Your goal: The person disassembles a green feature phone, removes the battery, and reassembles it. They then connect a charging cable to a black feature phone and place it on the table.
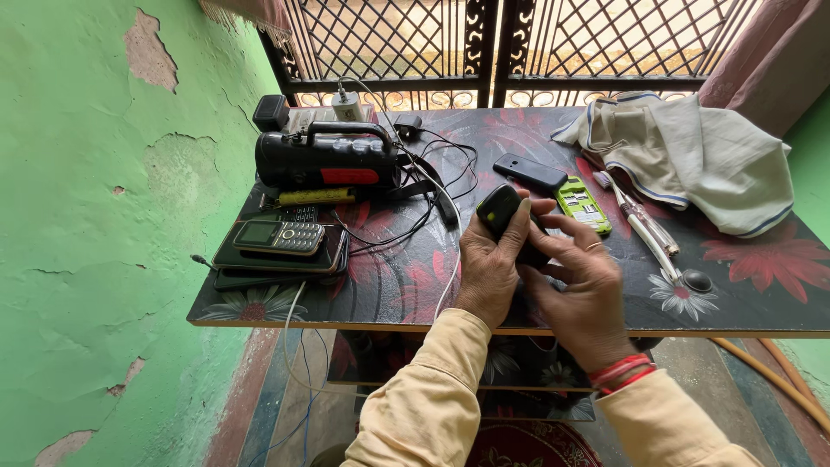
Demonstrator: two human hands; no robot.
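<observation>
While both forearms in pale yellow sleeves rise from the bottom centre of the frame, the left hand [489,270] curls around a small black phone [500,210], thumb and fingers closed on its lower half so that its top stands tilted above the knuckles at mid-frame. The right hand [581,290], with red thread at the wrist and a ring on one finger, lies just beside it, fingers bent toward the phone's lower end; whether they grip anything I cannot tell, since the left hand and the fingers themselves hide that spot.

Under the hands spreads the dark table with red and white flower print [743,285]. A crumpled off-white cloth with blue edging [692,156] fills the upper right. A black and red handled torch [327,158] sits upper left, black cables trailing beside it. Below it a grey keypad phone [278,236] lies on a stack of flat dark devices, the lower ones mostly covered. Near centre lie a black phone back cover [530,171] and an opened green-framed phone body [582,205], its lower end hidden by fingers. A clear-handled screwdriver [641,227] lies to the right.
</observation>
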